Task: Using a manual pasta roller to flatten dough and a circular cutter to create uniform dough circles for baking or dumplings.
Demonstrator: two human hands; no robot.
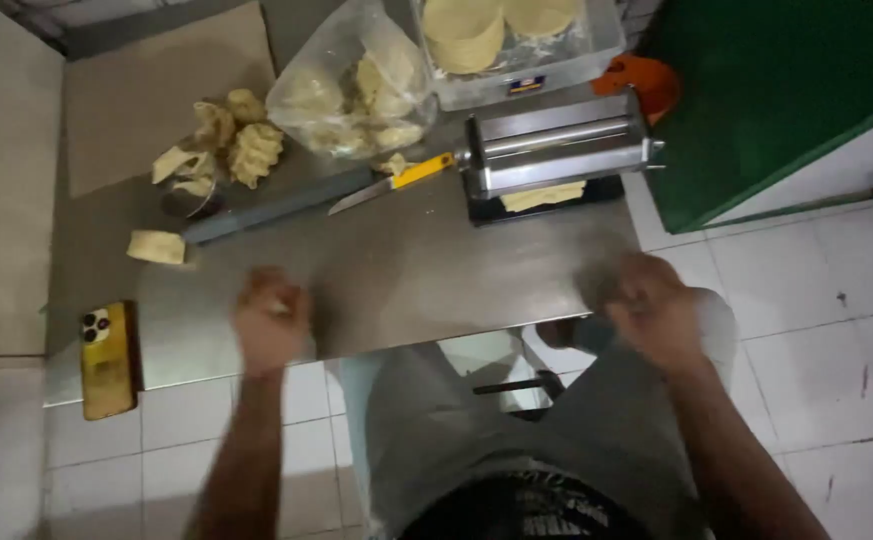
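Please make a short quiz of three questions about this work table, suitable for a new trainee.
1. True or false: the knife with the yellow handle lies left of the metal roller machine.
2. Which thing lies at the table's near left corner: A) a yellow phone, B) a bowl, C) a rolling pin?
3. Are the left hand and right hand touching each other?

Key: 1 true; 2 A; 3 no, they are well apart, both blurred.
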